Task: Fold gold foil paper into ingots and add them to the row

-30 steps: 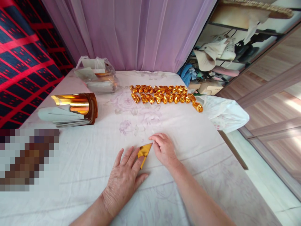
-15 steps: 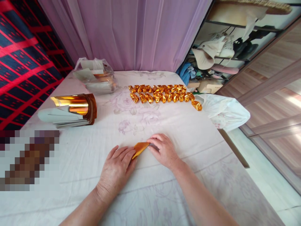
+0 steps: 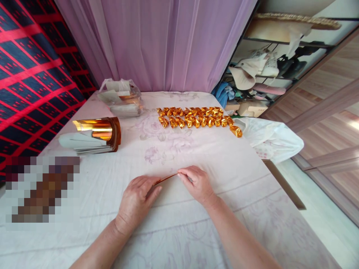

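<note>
Since the earlier frames the gold foil piece (image 3: 166, 178) has gone from a flat, broad triangle to a thin edge-on sliver; both hands have closed in on it.

Head view:
- Left hand (image 3: 136, 200): palm down on the surface (image 3: 179, 224), fingers curled toward the foil's left end, fingertips touching it. Looks like a pinch, but the grip is hidden under the fingers, so cannot tell for sure.
- Right hand (image 3: 197, 184): thumb and forefinger closed on the foil's right end, other fingers curled, knuckles up.
- Foil piece: stretched between the two hands, near the middle of the surface, just above or on the cloth; only a narrow orange-gold line shows.
- Far side, centre: two rows of folded gold pieces (image 3: 196, 118), touching each other; one stray piece (image 3: 236, 130) sits at the right end.
- Left of those: roll of gold foil (image 3: 99, 129) lying on its side on top of a stack of silver sheets (image 3: 84, 145).
- Far left corner: clear plastic bag (image 3: 121, 98) with more sheets inside.
- Right edge: white plastic bag (image 3: 269, 138) hanging off the surface.
- Near left: blurred patch, contents unreadable.
- Behind: purple curtain (image 3: 157, 41); shelves (image 3: 269, 71) with clutter to the right.
</note>
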Available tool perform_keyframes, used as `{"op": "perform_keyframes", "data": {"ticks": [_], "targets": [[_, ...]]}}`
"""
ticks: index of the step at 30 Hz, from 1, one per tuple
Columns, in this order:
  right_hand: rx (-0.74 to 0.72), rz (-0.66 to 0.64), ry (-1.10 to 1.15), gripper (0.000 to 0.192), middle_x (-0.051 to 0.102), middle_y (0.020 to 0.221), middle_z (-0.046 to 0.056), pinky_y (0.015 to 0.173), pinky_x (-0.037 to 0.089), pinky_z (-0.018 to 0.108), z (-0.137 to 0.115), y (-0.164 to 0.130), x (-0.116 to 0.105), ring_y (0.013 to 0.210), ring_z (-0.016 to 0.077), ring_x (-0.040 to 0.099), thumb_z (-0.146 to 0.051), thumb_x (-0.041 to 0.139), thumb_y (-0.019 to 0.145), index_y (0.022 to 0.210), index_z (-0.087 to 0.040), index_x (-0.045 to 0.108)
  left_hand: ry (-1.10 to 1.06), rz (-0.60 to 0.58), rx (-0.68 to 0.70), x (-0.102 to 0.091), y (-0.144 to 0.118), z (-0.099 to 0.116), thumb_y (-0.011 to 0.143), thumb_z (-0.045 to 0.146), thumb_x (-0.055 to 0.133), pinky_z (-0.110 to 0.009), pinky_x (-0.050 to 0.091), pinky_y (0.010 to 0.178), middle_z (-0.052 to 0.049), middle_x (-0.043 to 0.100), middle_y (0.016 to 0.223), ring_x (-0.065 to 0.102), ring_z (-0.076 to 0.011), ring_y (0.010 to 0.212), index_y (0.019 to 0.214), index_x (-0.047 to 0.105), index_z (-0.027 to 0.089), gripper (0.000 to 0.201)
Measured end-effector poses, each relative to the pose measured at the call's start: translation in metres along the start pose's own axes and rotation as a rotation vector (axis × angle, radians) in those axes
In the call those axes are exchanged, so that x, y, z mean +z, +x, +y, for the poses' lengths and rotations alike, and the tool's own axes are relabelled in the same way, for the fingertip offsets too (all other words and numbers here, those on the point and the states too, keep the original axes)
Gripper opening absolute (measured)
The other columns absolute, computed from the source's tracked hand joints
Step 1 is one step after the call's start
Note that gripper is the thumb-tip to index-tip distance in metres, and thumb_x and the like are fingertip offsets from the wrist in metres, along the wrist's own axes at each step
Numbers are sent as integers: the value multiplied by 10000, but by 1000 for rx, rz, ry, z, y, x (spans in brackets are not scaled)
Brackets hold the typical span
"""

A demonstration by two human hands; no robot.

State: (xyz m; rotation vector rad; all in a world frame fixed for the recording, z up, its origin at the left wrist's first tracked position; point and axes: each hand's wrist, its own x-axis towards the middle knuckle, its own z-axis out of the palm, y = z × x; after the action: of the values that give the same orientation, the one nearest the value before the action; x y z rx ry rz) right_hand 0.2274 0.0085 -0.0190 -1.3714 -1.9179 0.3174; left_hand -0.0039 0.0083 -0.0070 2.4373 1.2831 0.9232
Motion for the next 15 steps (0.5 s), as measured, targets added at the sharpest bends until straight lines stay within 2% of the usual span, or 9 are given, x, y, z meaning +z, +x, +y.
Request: {"op": "perform_keyframes", "data": {"ticks": [4, 7, 10, 11, 15], "targets": [[119, 6, 221, 189, 716, 759, 29, 656, 492, 267, -5, 12, -8, 690, 154, 641, -296, 545, 894, 834, -216, 705, -248, 95, -125, -4, 13, 2, 931, 333, 556, -284, 550, 700, -30, 735, 848, 682, -156, 776, 937, 706, 211, 193], [304, -82, 465, 194, 655, 669, -6, 527, 432, 229, -3, 28, -15, 565, 120, 553, -372, 601, 831, 807, -198, 682, -481, 182, -199, -1, 31, 5, 882, 337, 606, -258, 527, 676, -29, 709, 819, 653, -143, 760, 827, 713, 201, 182], [418, -149, 680, 266, 593, 617, -30, 503, 388, 219, 5, 46, -17, 538, 105, 491, -455, 679, 739, 751, -189, 666, -731, 268, -406, 11, 49, 5, 808, 402, 679, -252, 512, 649, -25, 712, 816, 631, -139, 715, 825, 714, 190, 215], [434, -125, 728, 277, 594, 622, -28, 527, 395, 224, 8, 50, -15, 558, 106, 492, -461, 705, 706, 731, -187, 667, -808, 308, -473, 17, 54, 4, 773, 429, 710, -253, 509, 645, -17, 702, 773, 617, -133, 676, 820, 713, 185, 249], [513, 36, 835, 301, 608, 631, -13, 598, 410, 250, 18, 57, -2, 612, 122, 500, -474, 760, 625, 697, -188, 698, -836, 356, -506, 33, 62, 0, 748, 502, 713, -242, 491, 611, -7, 674, 717, 584, -124, 624, 784, 691, 180, 325]]}}
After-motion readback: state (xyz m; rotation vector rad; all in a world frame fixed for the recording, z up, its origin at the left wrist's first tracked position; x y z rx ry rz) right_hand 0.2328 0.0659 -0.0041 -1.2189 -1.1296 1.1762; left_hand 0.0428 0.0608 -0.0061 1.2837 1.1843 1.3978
